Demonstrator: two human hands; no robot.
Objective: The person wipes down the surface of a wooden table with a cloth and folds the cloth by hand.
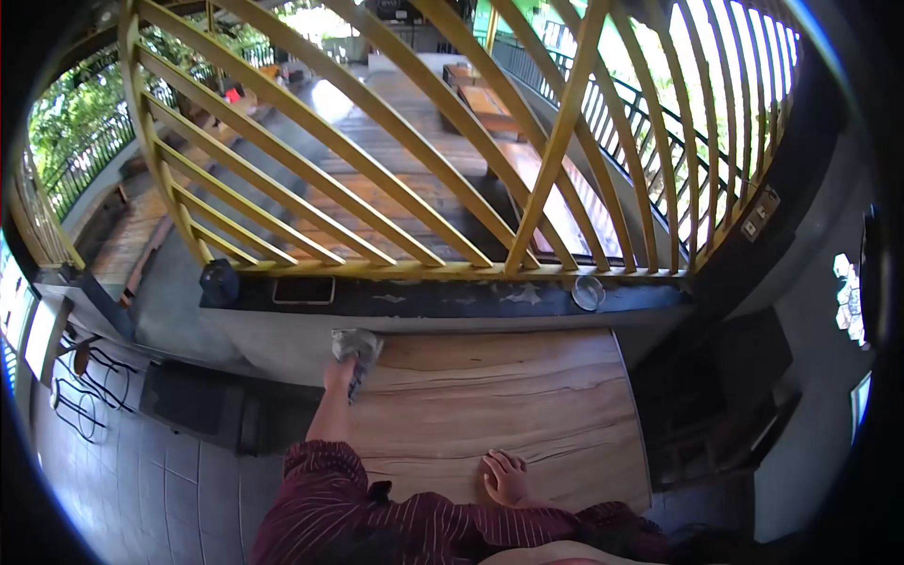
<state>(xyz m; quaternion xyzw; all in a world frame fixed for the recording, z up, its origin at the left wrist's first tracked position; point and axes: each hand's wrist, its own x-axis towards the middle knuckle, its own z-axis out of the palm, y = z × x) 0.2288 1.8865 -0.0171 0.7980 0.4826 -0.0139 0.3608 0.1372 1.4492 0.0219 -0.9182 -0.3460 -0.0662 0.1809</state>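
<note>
A wood-grain table top [499, 395] lies in front of me, against a low wall. At its far left corner, my left hand [345, 365] is closed on a grey cloth [358, 345], with the arm stretched out. Part of the cloth hangs over the table's left edge. Nearer my body, my right hand [507, 476] rests on the wood close to the front edge. Its fingers are slightly bent and apart, and I see nothing in them.
On the dark ledge [443, 299] beyond the table are a flat phone-like item [303, 290], a dark round pot [219, 281] and a clear glass dish [589, 293]. Yellow slats [377, 179] rise behind it. A dark bench [198, 405] stands left; dark furniture [716, 377] stands right.
</note>
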